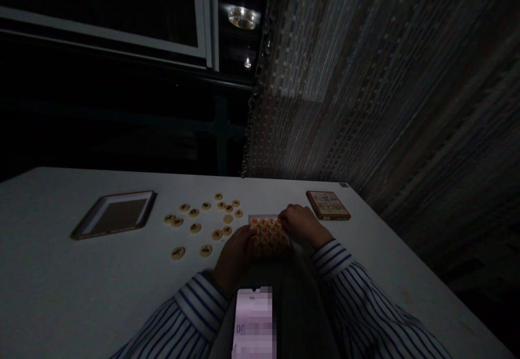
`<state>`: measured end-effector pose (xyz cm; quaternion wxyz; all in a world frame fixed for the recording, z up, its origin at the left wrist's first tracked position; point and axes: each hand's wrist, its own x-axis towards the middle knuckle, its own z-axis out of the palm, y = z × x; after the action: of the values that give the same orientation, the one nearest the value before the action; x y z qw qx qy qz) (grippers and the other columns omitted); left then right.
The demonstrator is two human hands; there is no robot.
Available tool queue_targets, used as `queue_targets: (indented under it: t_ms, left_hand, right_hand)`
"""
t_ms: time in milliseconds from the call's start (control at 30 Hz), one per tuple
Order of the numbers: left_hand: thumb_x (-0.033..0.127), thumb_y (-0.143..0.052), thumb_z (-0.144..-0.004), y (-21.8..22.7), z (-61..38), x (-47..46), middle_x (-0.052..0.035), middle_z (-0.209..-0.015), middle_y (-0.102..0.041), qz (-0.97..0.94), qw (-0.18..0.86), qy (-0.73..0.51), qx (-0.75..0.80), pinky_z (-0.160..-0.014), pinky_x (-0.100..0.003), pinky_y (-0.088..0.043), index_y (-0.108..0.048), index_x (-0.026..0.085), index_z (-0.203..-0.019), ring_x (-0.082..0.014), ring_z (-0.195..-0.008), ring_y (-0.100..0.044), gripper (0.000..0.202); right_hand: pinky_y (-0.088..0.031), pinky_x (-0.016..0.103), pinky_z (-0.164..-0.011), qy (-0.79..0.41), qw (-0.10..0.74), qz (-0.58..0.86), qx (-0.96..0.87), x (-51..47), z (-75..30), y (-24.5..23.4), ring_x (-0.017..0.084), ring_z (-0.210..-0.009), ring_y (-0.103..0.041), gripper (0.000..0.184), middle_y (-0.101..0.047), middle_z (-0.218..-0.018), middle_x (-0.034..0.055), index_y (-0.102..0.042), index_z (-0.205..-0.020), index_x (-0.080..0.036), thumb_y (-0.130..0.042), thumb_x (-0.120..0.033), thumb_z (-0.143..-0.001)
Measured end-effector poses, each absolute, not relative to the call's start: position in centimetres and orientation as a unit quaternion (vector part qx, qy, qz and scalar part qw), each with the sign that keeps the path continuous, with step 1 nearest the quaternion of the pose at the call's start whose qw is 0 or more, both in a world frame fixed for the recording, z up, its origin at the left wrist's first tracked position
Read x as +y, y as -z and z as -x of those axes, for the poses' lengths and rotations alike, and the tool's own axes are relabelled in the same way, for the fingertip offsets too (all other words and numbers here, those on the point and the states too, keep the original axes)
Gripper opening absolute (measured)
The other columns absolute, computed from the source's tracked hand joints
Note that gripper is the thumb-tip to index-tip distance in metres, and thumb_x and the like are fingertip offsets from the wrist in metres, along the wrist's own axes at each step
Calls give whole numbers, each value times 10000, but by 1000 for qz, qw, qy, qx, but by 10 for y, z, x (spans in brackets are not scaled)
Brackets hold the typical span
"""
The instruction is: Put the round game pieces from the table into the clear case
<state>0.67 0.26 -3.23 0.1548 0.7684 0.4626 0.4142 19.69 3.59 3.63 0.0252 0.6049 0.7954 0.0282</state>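
A small tray of round game pieces with red marks (268,235) lies on the white table (81,294) in front of me. My left hand (234,256) rests against the tray's left side, its fingers curled at the pieces. At the tray's far right corner my right hand (303,222) has its fingers bent onto the edge. Several loose round pieces with dark marks (203,221) are scattered just left of the tray. Whether either hand pinches a piece is hidden in the dim light.
An open box lid with a white rim (116,214) lies at the left. A small printed box (327,204) sits at the right near the table's far corner. A lit phone (254,321) hangs at my chest. A beaded curtain (365,77) hangs behind.
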Motion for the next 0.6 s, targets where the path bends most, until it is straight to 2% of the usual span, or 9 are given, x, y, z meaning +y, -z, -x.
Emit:
queue_targets:
  t_ms: [600]
  left_hand:
    - [153, -403, -791, 38, -7, 8, -86, -1022, -609, -766, 173, -417, 458, -830, -347, -474, -582, 161, -959, -178, -947, -562, 246]
  right_hand:
    - [-323, 290, -732, -26, 41, -607, 793, 13, -202, -41, 187, -921, -506, 258, -579, -937, 73, -592, -986, -222, -399, -270, -821]
